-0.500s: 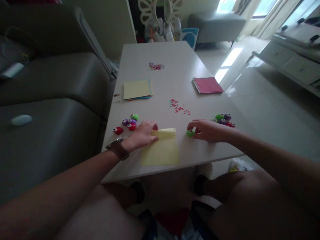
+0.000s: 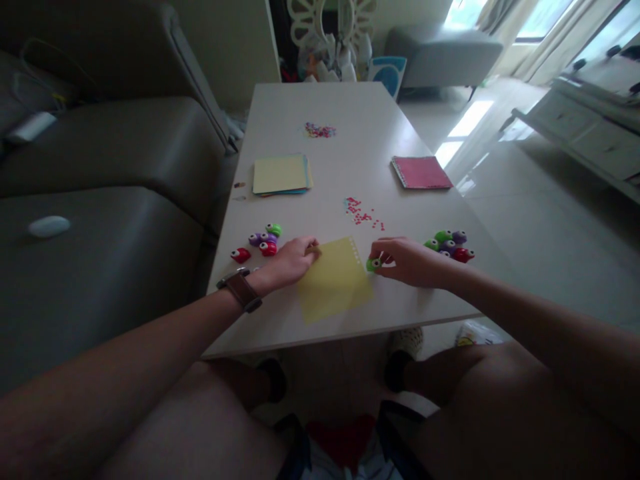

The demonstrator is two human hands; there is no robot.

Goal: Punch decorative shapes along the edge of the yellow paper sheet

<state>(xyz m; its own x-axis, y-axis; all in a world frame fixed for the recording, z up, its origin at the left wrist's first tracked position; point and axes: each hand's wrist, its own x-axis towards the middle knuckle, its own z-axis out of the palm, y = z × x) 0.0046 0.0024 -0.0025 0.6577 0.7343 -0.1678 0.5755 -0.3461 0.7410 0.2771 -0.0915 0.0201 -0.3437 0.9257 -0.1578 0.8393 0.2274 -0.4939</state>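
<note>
Nearest the table's (image 2: 280, 337) front edge, the yellow paper sheet (image 2: 334, 280) lies flat, pinched at its far-left corner by the left hand (image 2: 285, 263). The right hand (image 2: 407, 260) pinches a green paper punch (image 2: 373, 265) at the sheet's right edge; a loose pinch could probably let the paper skew. Beyond lie punch clusters (image 2: 263, 243), red confetti (image 2: 363, 213), a paper stack (image 2: 281, 175) and pink sheets (image 2: 421, 172), none obstructing.

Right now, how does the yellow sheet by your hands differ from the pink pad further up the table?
The yellow sheet is a single loose leaf lying askew, with small holes along its far edge; the pink pad looks thicker, like a bound stack. The left hand touches the yellow sheet; nothing touches the pink pad. Both lie flat on the table.
</note>
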